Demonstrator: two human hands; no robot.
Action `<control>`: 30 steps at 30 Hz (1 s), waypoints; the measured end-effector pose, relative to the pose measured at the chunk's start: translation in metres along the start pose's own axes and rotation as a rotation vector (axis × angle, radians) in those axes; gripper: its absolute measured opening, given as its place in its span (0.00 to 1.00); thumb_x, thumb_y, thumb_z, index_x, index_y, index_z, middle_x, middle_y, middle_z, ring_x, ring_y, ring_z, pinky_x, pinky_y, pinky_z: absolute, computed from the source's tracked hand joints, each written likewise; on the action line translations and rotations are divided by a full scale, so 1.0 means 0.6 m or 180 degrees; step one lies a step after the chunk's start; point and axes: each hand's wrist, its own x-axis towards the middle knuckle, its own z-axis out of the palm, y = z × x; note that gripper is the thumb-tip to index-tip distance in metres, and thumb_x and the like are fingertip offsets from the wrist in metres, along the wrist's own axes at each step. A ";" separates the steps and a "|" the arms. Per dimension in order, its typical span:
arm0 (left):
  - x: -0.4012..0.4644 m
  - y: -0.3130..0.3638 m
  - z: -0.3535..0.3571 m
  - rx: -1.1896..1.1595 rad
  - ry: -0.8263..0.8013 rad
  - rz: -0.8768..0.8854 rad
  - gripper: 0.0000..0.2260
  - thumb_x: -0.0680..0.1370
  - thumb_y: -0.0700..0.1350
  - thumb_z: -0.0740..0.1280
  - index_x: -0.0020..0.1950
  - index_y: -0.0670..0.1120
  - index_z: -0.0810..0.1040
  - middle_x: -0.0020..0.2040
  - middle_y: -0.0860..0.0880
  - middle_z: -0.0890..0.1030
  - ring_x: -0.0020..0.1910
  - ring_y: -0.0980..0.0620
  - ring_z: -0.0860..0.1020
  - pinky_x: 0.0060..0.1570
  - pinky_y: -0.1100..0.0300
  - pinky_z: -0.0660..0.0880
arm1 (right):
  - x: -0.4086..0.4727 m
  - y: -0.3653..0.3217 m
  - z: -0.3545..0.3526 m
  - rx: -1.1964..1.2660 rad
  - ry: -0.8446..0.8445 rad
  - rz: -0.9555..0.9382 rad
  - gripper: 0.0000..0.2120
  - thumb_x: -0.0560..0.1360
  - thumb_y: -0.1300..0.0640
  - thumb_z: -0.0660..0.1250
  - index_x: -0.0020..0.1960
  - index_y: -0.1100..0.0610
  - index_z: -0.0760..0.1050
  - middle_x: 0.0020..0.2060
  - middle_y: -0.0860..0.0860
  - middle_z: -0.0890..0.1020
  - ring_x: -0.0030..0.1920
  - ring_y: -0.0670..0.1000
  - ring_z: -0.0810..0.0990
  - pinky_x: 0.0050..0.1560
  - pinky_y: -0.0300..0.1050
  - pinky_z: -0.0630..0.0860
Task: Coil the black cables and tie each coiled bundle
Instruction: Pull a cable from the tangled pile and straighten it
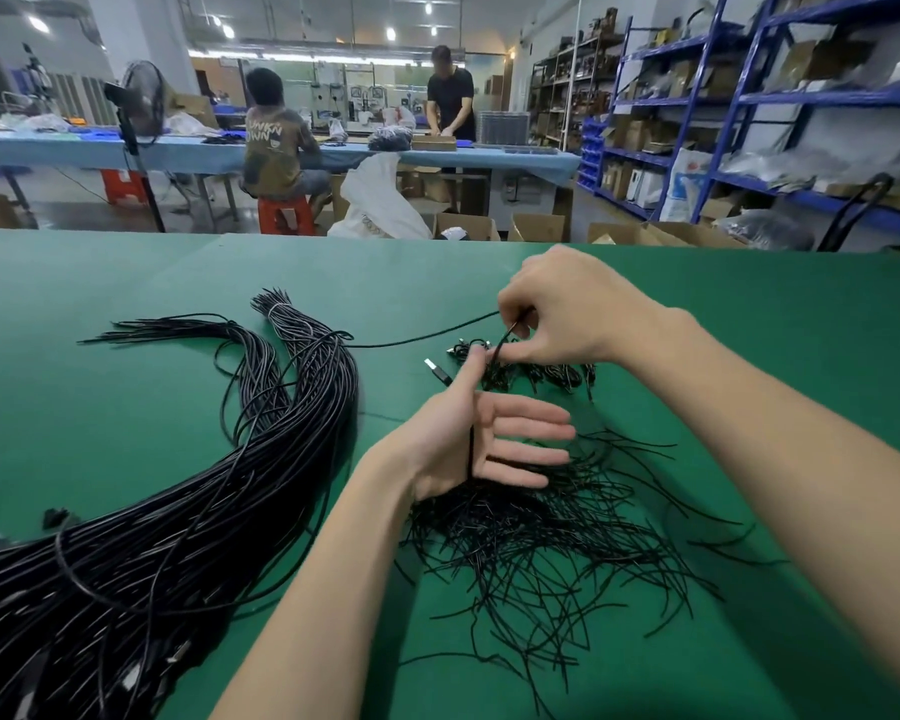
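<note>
My left hand (489,444) is spread flat with straight fingers, and one black cable (411,341) runs down across its palm. The cable's USB plug (436,370) sticks out beside the thumb. Just above, my right hand (567,314) pinches the same cable between thumb and fingertips, and the cable trails left over the table toward the big bundle of long black cables (178,537). That bundle lies on the left and is tied near its far end. A loose heap of thin black ties (552,543) lies under and right of my left hand.
Small coiled black bundles (557,374) lie behind my hands on the green table (126,433). Beyond the table's far edge are cardboard boxes (536,228), two people at a blue bench (489,155), a standing fan (141,103) and blue shelving (749,96) on the right.
</note>
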 end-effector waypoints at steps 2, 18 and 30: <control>0.003 0.001 -0.005 -0.0096 0.0292 0.0123 0.43 0.79 0.71 0.39 0.68 0.40 0.76 0.63 0.40 0.81 0.63 0.39 0.79 0.57 0.42 0.79 | -0.004 -0.014 -0.009 0.0010 -0.0008 0.0179 0.16 0.70 0.46 0.71 0.29 0.52 0.71 0.25 0.46 0.74 0.33 0.50 0.72 0.37 0.42 0.66; -0.007 0.014 -0.005 -0.1037 0.0004 0.1106 0.40 0.82 0.67 0.41 0.68 0.36 0.74 0.68 0.36 0.77 0.66 0.34 0.77 0.63 0.41 0.76 | -0.124 -0.039 0.091 0.3313 -0.2081 0.0973 0.28 0.80 0.32 0.59 0.40 0.51 0.84 0.26 0.48 0.75 0.26 0.48 0.71 0.31 0.38 0.71; -0.007 0.001 0.000 0.0018 -0.0127 0.0166 0.42 0.80 0.69 0.41 0.66 0.35 0.76 0.64 0.33 0.78 0.64 0.32 0.76 0.62 0.41 0.76 | -0.046 0.037 0.049 0.1152 -0.1665 0.1064 0.08 0.68 0.45 0.77 0.35 0.45 0.80 0.31 0.39 0.82 0.37 0.43 0.79 0.44 0.44 0.78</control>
